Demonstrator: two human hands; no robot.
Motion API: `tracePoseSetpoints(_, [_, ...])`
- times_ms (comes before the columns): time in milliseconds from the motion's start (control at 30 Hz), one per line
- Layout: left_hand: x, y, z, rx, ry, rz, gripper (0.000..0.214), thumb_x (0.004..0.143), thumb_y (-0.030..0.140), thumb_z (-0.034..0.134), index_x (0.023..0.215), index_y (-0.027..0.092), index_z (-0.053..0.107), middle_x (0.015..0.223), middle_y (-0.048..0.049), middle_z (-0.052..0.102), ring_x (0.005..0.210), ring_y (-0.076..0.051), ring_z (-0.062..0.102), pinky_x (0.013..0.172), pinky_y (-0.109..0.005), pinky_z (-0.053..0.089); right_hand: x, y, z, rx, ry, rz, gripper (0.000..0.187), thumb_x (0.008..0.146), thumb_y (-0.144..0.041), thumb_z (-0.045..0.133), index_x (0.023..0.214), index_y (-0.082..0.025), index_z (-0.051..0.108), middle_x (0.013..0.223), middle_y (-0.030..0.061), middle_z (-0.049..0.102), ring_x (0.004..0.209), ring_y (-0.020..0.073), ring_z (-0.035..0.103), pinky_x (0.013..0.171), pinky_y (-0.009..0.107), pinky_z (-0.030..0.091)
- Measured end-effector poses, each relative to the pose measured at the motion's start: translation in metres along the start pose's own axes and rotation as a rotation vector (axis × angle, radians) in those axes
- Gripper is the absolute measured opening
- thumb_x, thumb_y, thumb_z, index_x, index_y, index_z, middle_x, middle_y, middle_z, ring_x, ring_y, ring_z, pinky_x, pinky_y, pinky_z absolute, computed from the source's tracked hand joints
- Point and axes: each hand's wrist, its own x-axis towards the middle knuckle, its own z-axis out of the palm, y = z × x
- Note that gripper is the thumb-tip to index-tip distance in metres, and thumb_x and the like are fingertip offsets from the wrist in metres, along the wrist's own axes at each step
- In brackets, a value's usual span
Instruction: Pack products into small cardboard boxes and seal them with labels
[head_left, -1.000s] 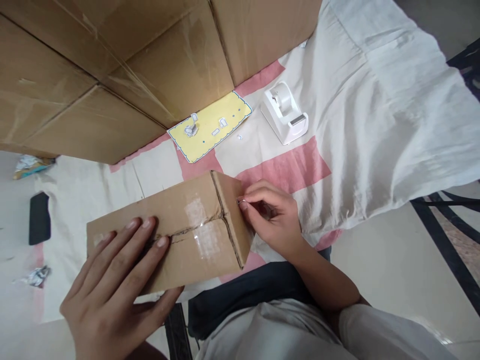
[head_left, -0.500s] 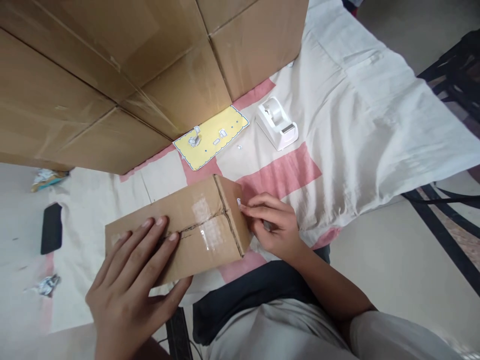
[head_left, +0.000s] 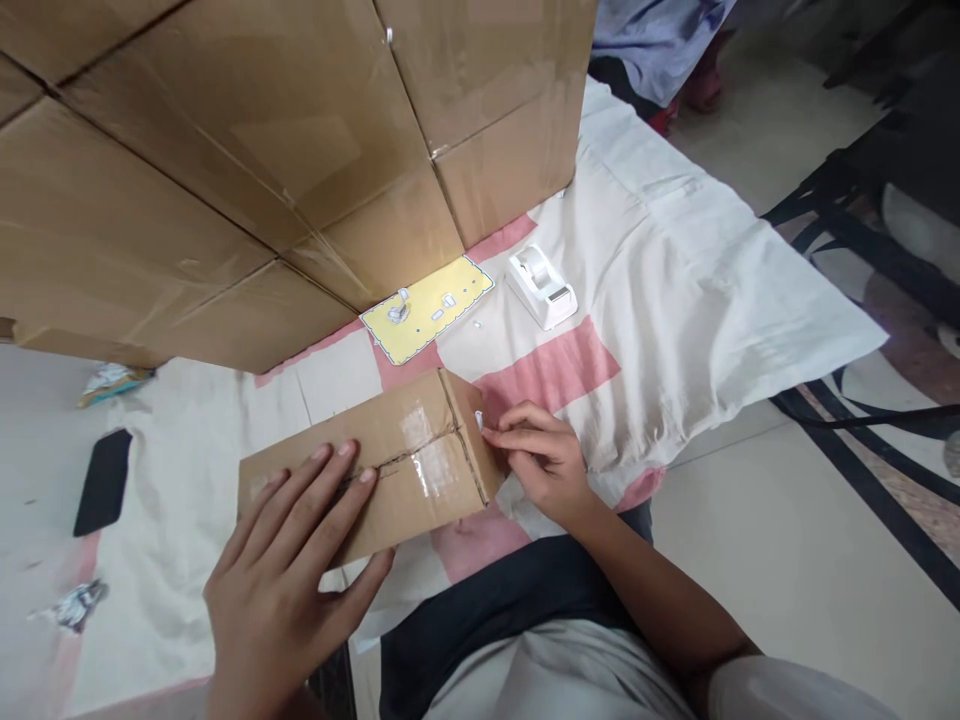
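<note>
The left hand lay spread over a small cardboard box, its thumb at the near side. The right hand's fingers were half curled, tips close together against a white piece on the box's end; whether they had hold of it could not be told. The box sat over a pink-and-white cloth, near the person's waist. Good work there seemed to call for firm left-hand pressure and light, careful right fingertips. The box was shut, its contents hidden, as were those of the large boxes behind. The dispenser held a roll of tape; scraps lay on a yellow card.
</note>
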Motion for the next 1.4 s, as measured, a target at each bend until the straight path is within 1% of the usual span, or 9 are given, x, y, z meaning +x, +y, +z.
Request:
tracePoseSetpoints(100, [0.0008,0.0001,-0.0008,0.001,-0.007,0.008,0.078,0.083,0.023,0.078,0.155,0.026,0.047,0.153,-0.0102,0.056,0.14,-0.033,0.056,0.123,-0.051,0.039,0.0,-0.0007,-0.0015,-0.016,0.01,0.035,0.042,0.087,-0.001,0.052,0.104,-0.025,0.082,0.093,0.0044,0.066,0.08,0.015,0.065,0.065,0.029,0.052])
tracePoseSetpoints(300, [0.0011,0.0,-0.0011,-0.004,-0.011,0.023,0.077,0.085,0.022,0.077,0.155,0.025,0.047,0.152,-0.0105,0.057,0.141,-0.033,0.054,0.123,-0.051,0.038,0.0023,0.002,-0.0011,-0.031,-0.038,0.076,0.052,0.085,-0.002,0.048,0.12,-0.027,0.078,0.096,0.0049,0.067,0.084,0.0151,0.065,0.067,0.028,0.053])
tracePoseSetpoints(467, [0.0019,0.0006,-0.0002,-0.008,0.007,0.023,0.074,0.085,0.022,0.076,0.154,0.025,0.049,0.15,-0.0096,0.06,0.141,-0.033,0.054,0.122,-0.051,0.039,0.0031,0.0035,0.0006,-0.078,-0.029,0.127,0.051,0.086,-0.002,0.049,0.117,-0.027,0.08,0.094,0.0043,0.066,0.084,0.0143,0.065,0.068,0.027,0.054])
tracePoseSetpoints(667, [0.0012,0.0003,0.0001,-0.002,-0.006,0.02,0.069,0.086,0.023,0.075,0.151,0.023,0.052,0.15,-0.0098,0.059,0.142,-0.032,0.053,0.122,-0.051,0.038,0.0025,0.0048,0.0045,-0.081,-0.041,0.083,0.055,0.087,-0.002,0.051,0.128,-0.03,0.075,0.097,0.0043,0.066,0.085,0.0143,0.065,0.068,0.027,0.054])
tracePoseSetpoints(800, [0.001,-0.0004,0.0003,-0.001,-0.003,0.02,0.067,0.087,0.025,0.074,0.151,0.023,0.052,0.15,-0.0093,0.06,0.142,-0.032,0.053,0.122,-0.05,0.038,0.0024,0.0048,0.0042,-0.12,-0.008,0.14,0.052,0.089,-0.003,0.05,0.124,-0.03,0.077,0.092,0.0029,0.064,0.08,0.0127,0.064,0.066,0.025,0.052])
tracePoseSetpoints(933, [0.0011,-0.0003,0.0003,-0.005,0.004,0.022,0.064,0.089,0.025,0.072,0.15,0.023,0.053,0.15,-0.009,0.059,0.142,-0.032,0.053,0.123,-0.049,0.037,0.0029,0.0044,0.0034,-0.095,-0.032,0.099,0.053,0.09,-0.005,0.051,0.129,-0.032,0.074,0.093,0.0035,0.065,0.082,0.0145,0.064,0.065,0.027,0.052])
tracePoseSetpoints(1067, [0.0013,-0.0004,0.0,-0.007,-0.002,0.027,0.063,0.089,0.024,0.071,0.149,0.021,0.054,0.15,-0.0097,0.06,0.143,-0.032,0.053,0.124,-0.049,0.035,0.0034,0.0044,0.0039,-0.108,-0.017,0.13,0.05,0.091,-0.006,0.051,0.125,-0.032,0.077,0.082,0.0011,0.061,0.07,0.0125,0.059,0.059,0.025,0.046])
tracePoseSetpoints(1267, [0.0016,-0.0003,0.0003,-0.01,-0.012,0.024,0.06,0.09,0.025,0.07,0.149,0.022,0.055,0.152,-0.0081,0.058,0.144,-0.031,0.052,0.125,-0.048,0.033,0.0023,0.0019,0.0029,-0.068,0.01,0.108,0.047,0.092,-0.006,0.052,0.119,-0.034,0.079,0.084,0.0024,0.064,0.076,0.0144,0.062,0.062,0.027,0.047])
tracePoseSetpoints(1400, [0.0024,0.003,-0.0003,-0.06,0.016,-0.026,0.054,0.093,0.029,0.068,0.145,0.025,0.058,0.151,-0.0056,0.059,0.143,-0.029,0.053,0.126,-0.045,0.032,0.0027,0.0006,0.0031,-0.096,0.01,0.112,0.047,0.091,-0.006,0.053,0.118,-0.034,0.08,0.085,0.0026,0.064,0.074,0.0142,0.061,0.06,0.027,0.047])
